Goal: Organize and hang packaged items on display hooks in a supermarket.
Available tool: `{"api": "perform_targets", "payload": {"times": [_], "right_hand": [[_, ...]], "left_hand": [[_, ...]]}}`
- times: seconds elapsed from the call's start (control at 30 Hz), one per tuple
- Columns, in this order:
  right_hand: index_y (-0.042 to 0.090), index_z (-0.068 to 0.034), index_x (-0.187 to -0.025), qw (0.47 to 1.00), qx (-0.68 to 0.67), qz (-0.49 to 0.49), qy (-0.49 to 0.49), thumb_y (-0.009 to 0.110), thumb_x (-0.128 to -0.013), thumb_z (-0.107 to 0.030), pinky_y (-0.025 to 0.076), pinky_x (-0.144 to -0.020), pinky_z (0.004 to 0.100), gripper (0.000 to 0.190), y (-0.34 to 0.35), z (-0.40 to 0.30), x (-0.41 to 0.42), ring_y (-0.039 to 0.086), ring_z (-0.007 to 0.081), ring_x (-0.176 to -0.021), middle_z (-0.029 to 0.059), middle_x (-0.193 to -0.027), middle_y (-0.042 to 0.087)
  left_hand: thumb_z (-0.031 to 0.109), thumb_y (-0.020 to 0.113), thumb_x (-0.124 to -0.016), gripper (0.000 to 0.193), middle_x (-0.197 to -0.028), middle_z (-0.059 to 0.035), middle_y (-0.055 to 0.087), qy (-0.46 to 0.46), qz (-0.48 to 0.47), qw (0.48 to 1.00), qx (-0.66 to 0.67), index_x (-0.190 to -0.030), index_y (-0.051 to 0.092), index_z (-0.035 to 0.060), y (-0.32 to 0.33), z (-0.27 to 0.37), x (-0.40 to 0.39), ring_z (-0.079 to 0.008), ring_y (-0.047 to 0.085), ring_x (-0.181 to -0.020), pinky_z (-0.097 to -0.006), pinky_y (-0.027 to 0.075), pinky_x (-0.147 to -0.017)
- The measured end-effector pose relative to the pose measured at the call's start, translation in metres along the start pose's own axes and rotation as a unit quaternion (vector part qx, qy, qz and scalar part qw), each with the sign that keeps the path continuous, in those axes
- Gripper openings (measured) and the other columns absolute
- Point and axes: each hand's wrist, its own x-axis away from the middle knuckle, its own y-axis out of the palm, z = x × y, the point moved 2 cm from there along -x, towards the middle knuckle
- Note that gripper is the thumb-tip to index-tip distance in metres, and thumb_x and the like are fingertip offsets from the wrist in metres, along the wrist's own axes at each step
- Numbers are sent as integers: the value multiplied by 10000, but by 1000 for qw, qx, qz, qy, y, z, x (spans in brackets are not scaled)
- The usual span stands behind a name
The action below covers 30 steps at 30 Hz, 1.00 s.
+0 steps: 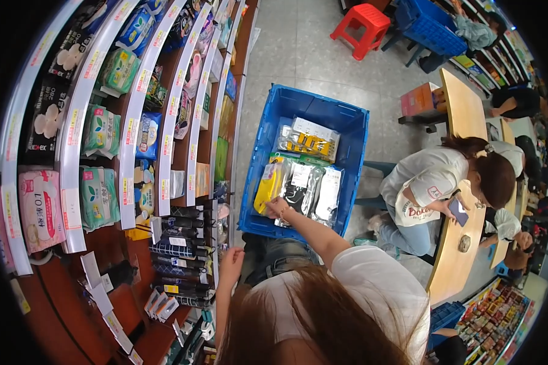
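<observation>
My right hand (279, 208), reaching down into a blue plastic crate (360, 159), has its fingertips on the lower edge of a yellow packet (267, 185) and seems to pinch it. Beside that packet lie a clear-wrapped pack of black goods (297, 191) and a clear-wrapped pack of white goods (329, 194). Farther back in the crate are clear packs with yellow-and-black contents (308, 140). My left hand (232, 264) hangs outside the crate, near the shelf, with loosely bent fingers and nothing visible in it.
On my left, shelves hold sanitary pad packs (98, 196) and folded umbrellas (178, 242). Right of the crate a person (429, 182) sits at a wooden table (456, 255) with a phone (459, 212). A red plastic stool (361, 29) and another blue crate (427, 27) stand ahead.
</observation>
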Motion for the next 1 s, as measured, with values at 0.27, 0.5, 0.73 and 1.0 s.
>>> {"api": "perform_targets", "payload": {"times": [0.27, 0.5, 0.73, 1.0], "right_hand": [[474, -20, -926, 998, 15, 57, -23, 634, -732, -156, 503, -416, 312, 286, -5, 50, -83, 577, 197, -536, 78, -654, 563], [541, -38, -828, 986, 124, 67, -84, 527, -778, -147, 485, -516, 347, 121, -11, 15, -21, 572, 244, -581, 111, -731, 577], [454, -7, -979, 869, 264, 416, 36, 734, -612, -198, 432, -796, 394, 500, -83, 13, 27, 485, 363, -935, 210, -1029, 453], [199, -173, -1303, 876, 347, 313, 113, 818, -509, -211, 389, -892, 447, 1007, -55, -3, 50, 337, 343, -1138, 174, -1269, 252]], "left_hand": [[135, 515, -828, 167, -794, -88, 583, -2, 5, 1000, 29, -932, 548, 8, 9, 2, 2, -157, 549, -694, -260, 438, -646], [119, 507, -832, 161, -775, -75, 581, -17, 18, 998, 65, -921, 543, -10, 6, -1, 7, -125, 534, -669, -247, 434, -629], [116, 506, -834, 158, -783, -78, 591, -10, 4, 999, 48, -921, 543, -10, 9, 4, 4, -131, 542, -669, -245, 436, -633], [122, 520, -829, 155, -786, -90, 591, -6, 9, 1000, 18, -926, 549, 5, 10, 12, 10, -153, 558, -686, -258, 443, -637]]}}
